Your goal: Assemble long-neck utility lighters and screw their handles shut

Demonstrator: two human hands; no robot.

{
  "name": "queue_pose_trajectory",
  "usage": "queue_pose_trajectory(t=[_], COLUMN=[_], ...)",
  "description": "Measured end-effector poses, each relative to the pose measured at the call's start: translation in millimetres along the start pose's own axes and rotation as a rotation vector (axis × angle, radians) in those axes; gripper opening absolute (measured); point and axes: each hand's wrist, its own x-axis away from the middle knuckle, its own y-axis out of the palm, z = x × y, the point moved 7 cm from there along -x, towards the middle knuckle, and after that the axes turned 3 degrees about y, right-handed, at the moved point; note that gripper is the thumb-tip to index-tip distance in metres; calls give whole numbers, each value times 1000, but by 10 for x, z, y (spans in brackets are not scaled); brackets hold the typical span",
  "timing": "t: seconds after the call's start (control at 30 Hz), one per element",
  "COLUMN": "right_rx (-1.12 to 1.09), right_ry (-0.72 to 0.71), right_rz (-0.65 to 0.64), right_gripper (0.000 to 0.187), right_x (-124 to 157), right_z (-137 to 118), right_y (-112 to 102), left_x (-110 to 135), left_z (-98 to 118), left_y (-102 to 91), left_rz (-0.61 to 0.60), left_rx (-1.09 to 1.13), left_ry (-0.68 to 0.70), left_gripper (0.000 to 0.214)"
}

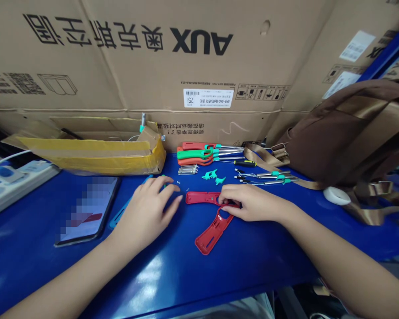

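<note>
Two red plastic lighter casing halves lie on the blue table in front of me. The first red casing half [199, 198] points left, and the second red casing half [210, 234] slants toward me. With fingers closed, my right hand [246, 201] grips the trigger end where the two halves meet; its fingertips are partly hidden. My left hand [149, 204] hovers at the left, fingers apart and holding nothing visible. Partly under it is a blue casing piece [119, 213]. Beyond the red halves lie teal plastic triggers [211, 175] and several clear fuel tanks [187, 169].
Assembled lighters [194, 154] are stacked at the back beside a screwdriver [246, 163]. Metal lighter tubes [269, 177] lie right of them. A phone [89, 210], a power strip [16, 181] and a yellow-taped box [119, 155] occupy the left. A brown bag [346, 128] stands right.
</note>
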Motion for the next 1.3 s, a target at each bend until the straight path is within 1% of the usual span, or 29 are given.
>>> queue_pose_trajectory(t=[0.07,0.13,0.2,0.23,0.3,0.37,0.43,0.5,0.6,0.7,0.8,0.87,0.93,1.03,1.13,1.2,1.3], right_rx=[-7,-11,-12,-12,-12,-6,22,87,190,248,248,233,214,177,131,98,57], right_ry=[-21,-37,-46,-48,-52,-38,21,148,345,509,568,562,530,457,378,307,200], right_rz=[-5,-12,-17,-18,-18,2,59,143,164,130,63,33,35,86,139,158,160], right_gripper=[11,13,13,13,12,11,10,10,15,20,16,13,11,6,12,12,8], right_x=[-2,0,-1,-4,-10,-3,40,144,371,556,598,570,529,470,402,336,228], right_z=[-43,-84,-116,-128,-129,-65,104,385,847,1190,1303,1273,1182,980,747,584,367], right_y=[12,30,48,53,41,-33,-189,-402,-629,-694,-632,-599,-608,-671,-693,-650,-513], left_x=[18,52,89,103,122,129,129,128,129,127,114,103,95,91,90,89,88], left_z=[160,315,424,455,481,470,454,448,453,449,421,403,395,394,394,387,376], left_y=[10,63,127,151,197,223,227,223,225,240,254,258,258,257,256,263,268], left_rz=[-6,-65,-120,-132,-153,-162,-164,-168,-179,-183,-174,-166,-161,-161,-161,-167,-167], left_rx=[148,263,336,359,388,397,394,386,375,366,350,337,329,328,327,317,315], left_ry=[98,177,220,229,236,231,230,236,240,239,232,231,236,239,234,225,210], left_gripper=[30,38,47,48,42,35,31,30,30,30,29,28,28,27,27,28,28])
